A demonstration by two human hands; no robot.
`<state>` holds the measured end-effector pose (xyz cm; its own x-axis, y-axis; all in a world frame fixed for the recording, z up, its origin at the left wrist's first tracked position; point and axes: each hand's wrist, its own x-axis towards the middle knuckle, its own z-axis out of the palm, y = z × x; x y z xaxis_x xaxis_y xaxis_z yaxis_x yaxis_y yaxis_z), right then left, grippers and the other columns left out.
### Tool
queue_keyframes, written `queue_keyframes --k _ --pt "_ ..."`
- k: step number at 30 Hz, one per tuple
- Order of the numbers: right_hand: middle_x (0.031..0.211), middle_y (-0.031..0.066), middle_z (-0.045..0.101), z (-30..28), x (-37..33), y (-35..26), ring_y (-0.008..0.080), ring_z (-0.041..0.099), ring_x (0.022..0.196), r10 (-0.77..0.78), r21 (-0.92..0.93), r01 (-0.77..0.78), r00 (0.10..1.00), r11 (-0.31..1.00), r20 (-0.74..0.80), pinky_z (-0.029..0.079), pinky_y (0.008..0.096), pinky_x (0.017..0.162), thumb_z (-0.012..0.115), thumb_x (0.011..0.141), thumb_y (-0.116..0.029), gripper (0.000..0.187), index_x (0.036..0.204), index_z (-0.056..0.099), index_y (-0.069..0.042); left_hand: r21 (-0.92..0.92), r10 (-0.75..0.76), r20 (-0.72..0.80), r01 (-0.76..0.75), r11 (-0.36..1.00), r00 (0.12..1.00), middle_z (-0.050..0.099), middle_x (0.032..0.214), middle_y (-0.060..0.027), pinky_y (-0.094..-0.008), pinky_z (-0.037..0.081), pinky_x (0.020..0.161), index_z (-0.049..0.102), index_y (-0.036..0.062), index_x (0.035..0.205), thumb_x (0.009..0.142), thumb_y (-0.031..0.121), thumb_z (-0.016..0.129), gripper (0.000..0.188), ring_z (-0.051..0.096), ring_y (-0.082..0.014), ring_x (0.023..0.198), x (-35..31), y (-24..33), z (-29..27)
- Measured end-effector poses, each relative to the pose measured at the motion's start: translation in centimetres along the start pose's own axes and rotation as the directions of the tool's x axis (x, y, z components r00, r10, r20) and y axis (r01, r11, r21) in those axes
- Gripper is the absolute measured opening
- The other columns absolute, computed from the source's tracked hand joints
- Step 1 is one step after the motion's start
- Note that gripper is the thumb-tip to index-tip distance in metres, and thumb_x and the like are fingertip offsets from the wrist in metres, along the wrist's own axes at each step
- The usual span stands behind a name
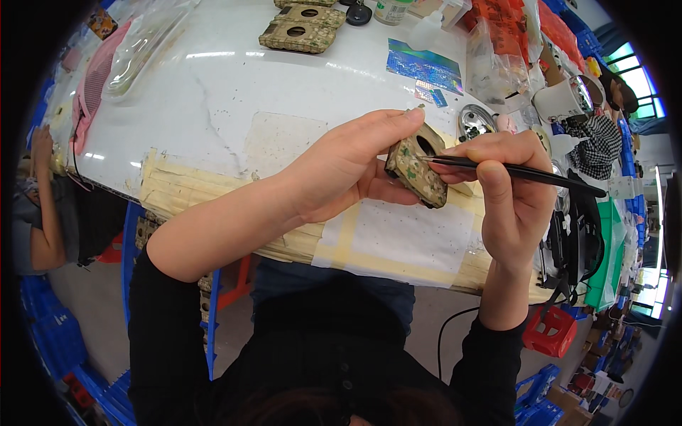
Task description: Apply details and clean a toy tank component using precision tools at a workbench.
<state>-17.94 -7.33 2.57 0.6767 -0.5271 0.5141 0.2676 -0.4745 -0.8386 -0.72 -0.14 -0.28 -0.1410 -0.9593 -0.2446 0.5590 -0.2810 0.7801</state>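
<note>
My left hand (362, 160) holds a camouflage-patterned model tank hull (418, 170) tilted above the table's near edge, thumb on its upper end and fingers beneath. A round dark hole shows in the hull's top. Pinched in my right hand (515, 177) is a pair of black tweezers (526, 172). Their tips meet the hull's surface beside the hole; whether a small part sits between them is too small to tell. Under my hands lies a white sheet (398, 238) edged with masking tape.
More camouflage hulls (298, 35) stand at the far side of the table. A shiny blue sheet (424, 65), a round metal dish (477, 122) and plastic bags (490, 78) lie to the right, near a green tray (606, 252). At far left another person's arm (44, 192) rests by the table.
</note>
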Motion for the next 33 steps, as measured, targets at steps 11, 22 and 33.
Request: queue_keyframes --k 11,22,33 --pt "0.089 0.0164 0.061 -0.1 0.1 -0.1 0.0194 0.065 0.08 -0.013 -0.014 0.013 1.0 1.0 0.009 0.054 0.0261 0.071 0.051 0.093 -0.009 0.015 0.094 0.051 0.006 -0.013 0.006 0.02 -0.005 1.0 1.0 0.061 0.107 -0.007 -0.0293 0.056 0.073 0.051 0.0063 0.119 0.094 0.041 0.043 0.043 0.063 -0.0139 0.094 0.1 -0.1 -0.2" --pt "0.089 0.0195 0.062 -0.1 0.2 -0.2 0.0217 0.066 0.076 -0.03 -0.143 0.036 0.999 0.989 0.042 0.055 0.0287 0.068 0.047 0.095 -0.013 0.018 0.094 0.048 0.005 -0.011 0.006 0.009 -0.006 1.0 1.0 0.061 0.106 -0.0065 -0.0279 0.056 0.069 0.051 0.0067 0.119 0.095 0.041 0.043 0.043 0.063 -0.0135 0.092 0.0 0.0 0.0" --pt "0.089 0.0188 0.059 -1.5 -0.5 -1.3 0.0246 0.064 0.08 -0.164 -0.206 0.141 0.981 0.968 -0.101 0.055 0.0299 0.067 0.043 0.097 -0.017 0.025 0.103 0.048 0.006 -0.034 0.014 0.015 -0.014 0.999 1.0 0.06 0.11 -0.0089 -0.0285 0.058 0.07 0.047 0.0048 0.126 0.095 0.039 0.043 0.046 0.064 -0.0146 0.095 0.0 0.1 -0.2"
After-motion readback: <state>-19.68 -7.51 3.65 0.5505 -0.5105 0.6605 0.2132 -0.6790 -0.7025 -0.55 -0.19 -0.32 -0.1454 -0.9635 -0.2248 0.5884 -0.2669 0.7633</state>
